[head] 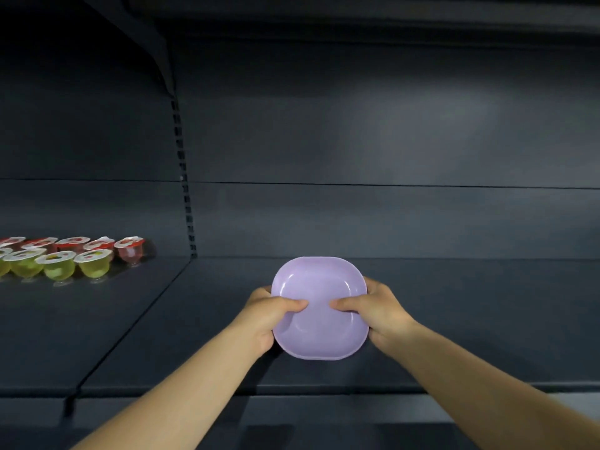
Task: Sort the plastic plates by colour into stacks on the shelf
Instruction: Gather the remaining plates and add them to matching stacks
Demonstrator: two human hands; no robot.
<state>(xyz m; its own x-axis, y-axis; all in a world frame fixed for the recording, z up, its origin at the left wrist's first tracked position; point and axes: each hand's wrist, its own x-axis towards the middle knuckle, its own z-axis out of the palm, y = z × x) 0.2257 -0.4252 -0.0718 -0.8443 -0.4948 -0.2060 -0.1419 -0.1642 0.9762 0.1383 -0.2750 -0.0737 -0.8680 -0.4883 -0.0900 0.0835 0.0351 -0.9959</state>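
A lilac plastic plate (319, 284), square with rounded corners, is held over the dark grey shelf (470, 319) near its middle. My left hand (266, 316) grips the plate's left edge, thumb lying across the inside. My right hand (378, 311) grips the right edge the same way, thumb pointing inward. The two thumbs nearly meet at the plate's centre. I cannot tell whether the plate rests on the shelf or hovers just above it. No other plates show.
Several jelly cups (61, 256), red at the back and yellow-green in front, stand on the neighbouring shelf section at the left. A slotted upright (185, 177) divides the two sections. The shelf's front lip (324, 389) runs below my forearms.
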